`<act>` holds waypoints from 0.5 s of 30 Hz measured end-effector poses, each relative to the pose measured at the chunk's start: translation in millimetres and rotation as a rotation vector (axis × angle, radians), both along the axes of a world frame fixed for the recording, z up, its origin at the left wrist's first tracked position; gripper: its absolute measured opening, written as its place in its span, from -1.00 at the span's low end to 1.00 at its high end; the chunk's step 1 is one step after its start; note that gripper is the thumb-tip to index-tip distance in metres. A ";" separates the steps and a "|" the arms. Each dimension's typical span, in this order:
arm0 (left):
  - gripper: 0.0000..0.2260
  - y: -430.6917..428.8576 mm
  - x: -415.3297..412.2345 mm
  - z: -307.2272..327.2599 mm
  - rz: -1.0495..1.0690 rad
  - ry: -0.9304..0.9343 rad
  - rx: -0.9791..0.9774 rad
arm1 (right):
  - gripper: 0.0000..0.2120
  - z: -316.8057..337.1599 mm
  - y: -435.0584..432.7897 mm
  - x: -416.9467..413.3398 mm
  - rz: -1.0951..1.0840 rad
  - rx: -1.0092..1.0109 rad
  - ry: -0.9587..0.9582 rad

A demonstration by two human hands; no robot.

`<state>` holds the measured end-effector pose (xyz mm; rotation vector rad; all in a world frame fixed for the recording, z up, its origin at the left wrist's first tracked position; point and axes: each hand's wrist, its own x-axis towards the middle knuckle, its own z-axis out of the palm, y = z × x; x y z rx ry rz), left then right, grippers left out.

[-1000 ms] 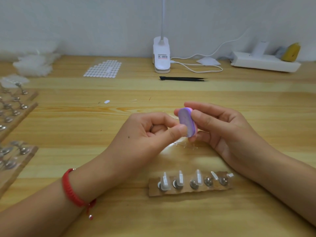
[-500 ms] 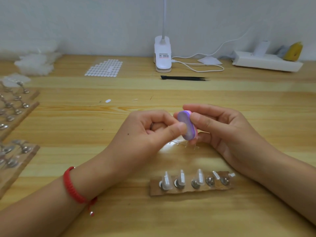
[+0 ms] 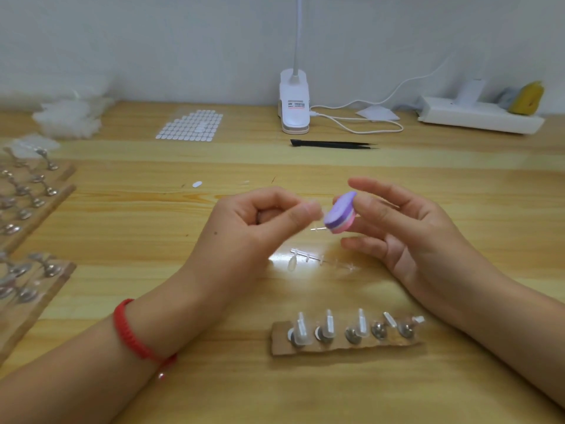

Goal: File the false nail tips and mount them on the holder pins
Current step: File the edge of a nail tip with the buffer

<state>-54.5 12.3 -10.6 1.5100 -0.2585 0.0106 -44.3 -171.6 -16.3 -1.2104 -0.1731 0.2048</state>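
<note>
Fingers [image 3: 371, 206] of the right hand [image 3: 422, 240]: thumb and a lower finger pinch a small buffing block [image 3: 340, 216], purple face over a pink layer, held above the tabletop [image 3: 122, 228]; forefinger extended loosely above it. Fingers [image 3: 275, 198] of the left hand [image 3: 253, 231]: curled, thumb tip pressed to forefinger tip just beside the block; blur hides whether a nail tip sits between them. Red cord bracelet [image 3: 134, 330] on the left wrist. Clear plastic sprue [image 3: 324, 260] flat on the tabletop below the hands, one false nail tip [image 3: 292, 263] at its left end. Cardboard holder strip [image 3: 342, 347] nearest the viewer, carrying five metal pins in a row: the three on the left each bear an upright clear tip [image 3: 328, 325]; the two on the right each carry a smaller, tilted piece [image 3: 389, 319]. Wooden boards [image 3: 58, 273] with more metal pins along the left edge. Far side of the tabletop: sheet of white adhesive tabs [image 3: 191, 125], white clip lamp [image 3: 294, 102] with white cable [image 3: 360, 122], black tweezers [image 3: 333, 144], white power strip [image 3: 480, 116], yellow item [image 3: 526, 97] too blurred to name, heap of white translucent material [image 3: 70, 117]. One loose white tab [image 3: 197, 184] lies apart near the centre.
</note>
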 end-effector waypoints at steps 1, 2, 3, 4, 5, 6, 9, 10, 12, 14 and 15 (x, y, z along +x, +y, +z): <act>-0.80 0.4 0.8 0.8 0.029 0.020 -0.033 | -0.80 -0.4 0.8 -1.0 0.015 -0.028 -0.023; -0.82 0.0 0.8 1.2 0.041 0.023 -0.041 | -0.79 -0.3 1.9 -2.2 0.032 -0.060 -0.046; -0.84 -0.4 0.4 1.1 0.040 0.016 -0.035 | -0.76 0.4 3.1 -3.9 0.049 -0.092 -0.066; -0.84 -1.2 -0.3 0.9 0.032 0.008 -0.020 | -0.72 0.9 4.1 -5.4 0.064 -0.116 -0.080; -0.84 -1.6 -0.8 0.3 0.020 0.000 0.001 | -0.71 1.1 4.5 -6.0 0.070 -0.128 -0.088; -0.84 -2.1 -1.5 0.3 0.004 -0.003 0.020 | -0.70 0.9 4.3 -5.8 0.061 -0.126 -0.090; -0.84 -0.9 -1.1 1.0 -0.014 0.021 0.009 | -0.73 -0.3 1.7 -2.8 -0.027 -0.050 -0.038; -0.83 -0.2 -0.7 1.0 -0.002 0.031 -0.004 | -0.74 -0.6 0.9 -1.9 -0.040 -0.028 -0.024; -0.83 0.4 -0.3 0.8 0.014 0.034 -0.008 | -0.74 0.7 2.1 -3.2 -0.001 -0.044 -0.036; -0.84 -0.5 -0.9 1.3 -0.014 0.028 0.005 | -0.70 1.8 4.6 -5.7 0.057 -0.104 -0.069; -0.85 -1.0 -1.5 1.6 -0.036 0.023 0.015 | -0.70 2.2 5.4 -5.9 0.054 -0.109 -0.073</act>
